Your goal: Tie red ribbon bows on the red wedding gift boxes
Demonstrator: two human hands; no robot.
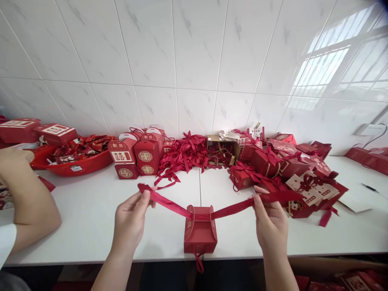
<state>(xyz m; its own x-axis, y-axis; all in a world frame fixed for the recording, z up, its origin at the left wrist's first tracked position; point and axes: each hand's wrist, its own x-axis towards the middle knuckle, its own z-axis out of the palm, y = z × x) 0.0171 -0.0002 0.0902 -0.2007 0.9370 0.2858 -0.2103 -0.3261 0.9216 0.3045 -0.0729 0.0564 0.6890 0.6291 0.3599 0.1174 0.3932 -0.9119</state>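
A small red gift box (200, 234) stands at the table's front edge between my hands. A red ribbon (232, 209) runs across the top of the box and spreads out to both sides. My left hand (131, 216) pinches one end of it, and my right hand (269, 216) pinches the other, its tail trailing further right. Both hands are raised above the table, apart from the box. A thin red cord loop (199, 263) hangs from the box's near side over the edge.
Behind lie a heap of red ribbons (188, 153), an open carton (222, 149) and stacked red boxes (148, 155). Finished-looking ribboned boxes (266, 161) pile up at right, near a pen (370, 188). At left are a red basin (72, 165) of wrapped sweets and another person's arm (33, 198).
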